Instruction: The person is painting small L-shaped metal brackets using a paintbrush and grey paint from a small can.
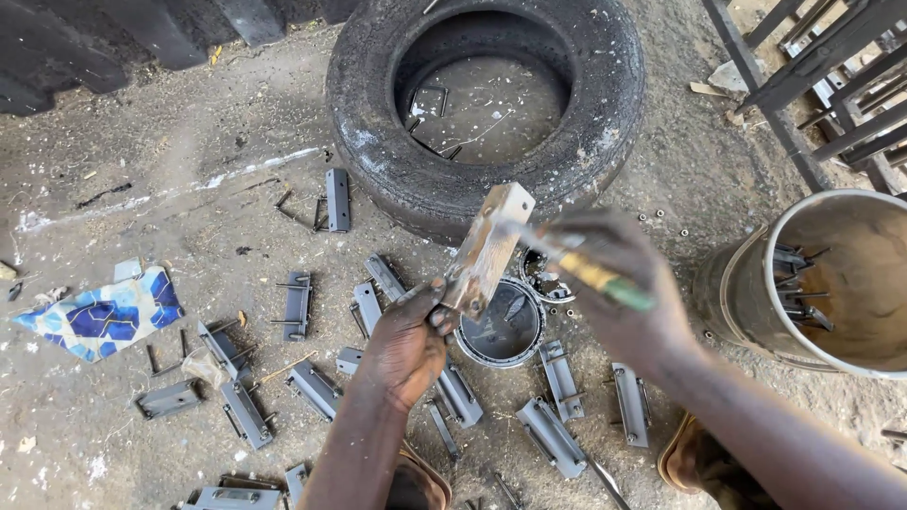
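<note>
Head view: I am pinching the lower end of a rusty metal bracket (487,249) in my left hand (406,345), its long axis tilting up and to the right. My right hand (619,283) is gripping a paintbrush (578,268), its tip meeting the bracket's upper part. Just below sits an open paint tin (501,331); grey brackets (557,378) are lying around, a tyre (484,104) beyond.

Place: open-air metal wkshop, dirt/concrete floor | evidence: grey metal brackets (312,389) scattered on ground, old tyre (484,104), paint tin (499,332), drum (824,283) w/ metal parts inside, welded steel frame (831,66) at side, dust + scraps everywhere.
</note>
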